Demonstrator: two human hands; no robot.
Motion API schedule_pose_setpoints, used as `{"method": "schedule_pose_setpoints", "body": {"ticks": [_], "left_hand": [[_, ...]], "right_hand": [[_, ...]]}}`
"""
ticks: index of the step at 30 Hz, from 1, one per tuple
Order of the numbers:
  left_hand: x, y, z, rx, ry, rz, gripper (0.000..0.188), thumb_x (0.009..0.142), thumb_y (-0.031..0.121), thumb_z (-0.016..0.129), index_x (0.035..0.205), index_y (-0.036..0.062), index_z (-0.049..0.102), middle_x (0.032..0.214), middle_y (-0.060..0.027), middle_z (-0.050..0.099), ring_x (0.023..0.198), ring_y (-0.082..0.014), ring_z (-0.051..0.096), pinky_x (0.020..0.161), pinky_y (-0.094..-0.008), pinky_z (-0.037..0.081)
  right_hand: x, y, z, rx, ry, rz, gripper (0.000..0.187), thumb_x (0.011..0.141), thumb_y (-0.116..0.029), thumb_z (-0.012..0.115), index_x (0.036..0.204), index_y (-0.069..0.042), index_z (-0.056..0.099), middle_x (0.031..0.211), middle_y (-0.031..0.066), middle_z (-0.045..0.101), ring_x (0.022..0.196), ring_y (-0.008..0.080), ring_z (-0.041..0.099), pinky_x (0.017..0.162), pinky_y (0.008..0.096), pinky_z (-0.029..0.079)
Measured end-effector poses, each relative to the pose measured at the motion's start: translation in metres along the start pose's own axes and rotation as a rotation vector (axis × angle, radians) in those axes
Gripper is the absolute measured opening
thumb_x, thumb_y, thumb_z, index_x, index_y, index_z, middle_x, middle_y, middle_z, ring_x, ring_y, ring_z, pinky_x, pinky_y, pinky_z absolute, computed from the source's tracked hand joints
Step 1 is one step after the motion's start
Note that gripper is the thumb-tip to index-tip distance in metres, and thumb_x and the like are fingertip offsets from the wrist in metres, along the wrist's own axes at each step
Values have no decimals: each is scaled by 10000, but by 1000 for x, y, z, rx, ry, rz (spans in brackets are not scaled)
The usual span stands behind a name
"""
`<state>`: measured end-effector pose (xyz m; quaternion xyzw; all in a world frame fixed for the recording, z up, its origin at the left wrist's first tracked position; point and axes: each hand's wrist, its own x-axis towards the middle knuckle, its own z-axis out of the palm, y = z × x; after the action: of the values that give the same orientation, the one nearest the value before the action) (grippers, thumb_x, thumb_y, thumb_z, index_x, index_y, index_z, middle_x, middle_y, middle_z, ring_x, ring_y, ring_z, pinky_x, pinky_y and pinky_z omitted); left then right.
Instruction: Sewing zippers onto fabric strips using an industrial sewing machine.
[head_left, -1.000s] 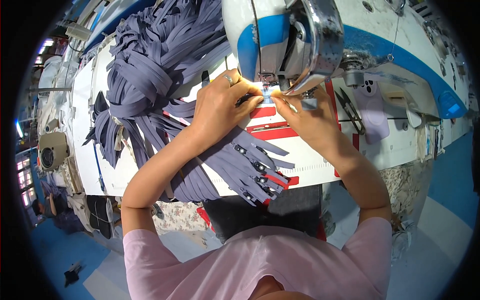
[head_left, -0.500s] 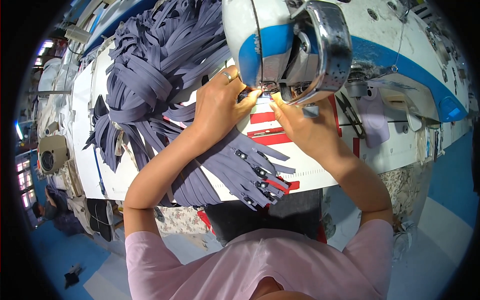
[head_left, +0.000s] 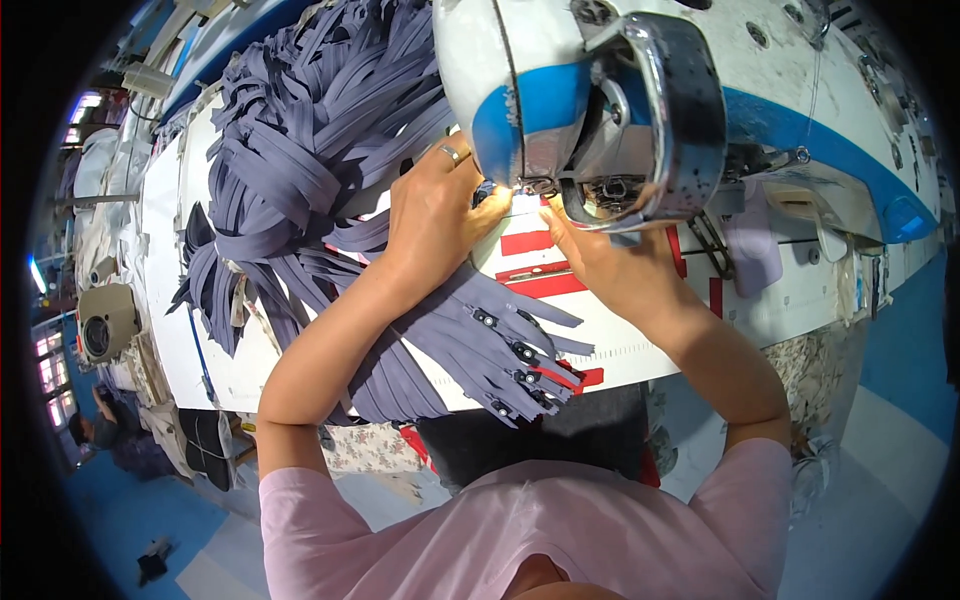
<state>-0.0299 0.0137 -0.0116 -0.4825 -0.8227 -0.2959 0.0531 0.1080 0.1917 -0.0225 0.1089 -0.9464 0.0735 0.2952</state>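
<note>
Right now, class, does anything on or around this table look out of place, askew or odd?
Mildly, yes. A dark object lies by itself on the blue floor at lower left; I can't tell what it is. The grey-purple strips lie tangled on the table, some ends with black sliders poking past its front edge.

Over right, black thread snips point(head_left: 722, 260) beside lilac phone point(head_left: 757, 255); far left, beige box point(head_left: 108, 322); down low, dark object point(head_left: 152, 568) on blue floor point(head_left: 100, 515).
</note>
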Motion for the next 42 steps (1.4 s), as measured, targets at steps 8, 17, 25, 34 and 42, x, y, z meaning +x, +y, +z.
{"method": "schedule_pose_setpoints", "body": {"ticks": [8,17,25,34,42], "left_hand": [[-1,-4,0,46,-11,40,199,740,84,782,891,24,666,917,-110,627,825,-319,647,651,-423,524],[2,-5,3,50,-30,-9,251,736,101,800,940,21,677,966,-144,660,865,-350,658,680,-443,534],[0,-3,2,66,-56,33,237,774,114,774,961,14,669,976,-160,650,875,-361,656,688,-447,525],[1,-3,4,35,-39,-10,246,765,108,779,955,7,660,969,-161,646,871,-363,652,689,-451,522],[0,-6,3,87,-44,18,255,749,107,789,954,15,667,967,-150,650,891,-355,653,711,-449,535]], "right_hand": [[7,-5,-9,90,-66,129,223,789,-28,718,995,-25,633,1010,145,588,942,338,587,804,443,507],[9,-7,-7,72,9,108,265,711,-8,705,970,-26,651,1080,156,572,998,336,567,822,434,505],[-1,-4,1,19,34,71,310,693,-1,703,996,-27,641,1084,177,563,992,344,567,829,431,512],[5,-6,-3,-103,-11,30,169,675,-4,692,839,-17,655,1017,160,546,967,330,561,815,435,506],[4,-7,-4,-35,51,47,240,721,-37,723,948,-4,653,1072,178,568,989,343,574,826,429,507]]}}
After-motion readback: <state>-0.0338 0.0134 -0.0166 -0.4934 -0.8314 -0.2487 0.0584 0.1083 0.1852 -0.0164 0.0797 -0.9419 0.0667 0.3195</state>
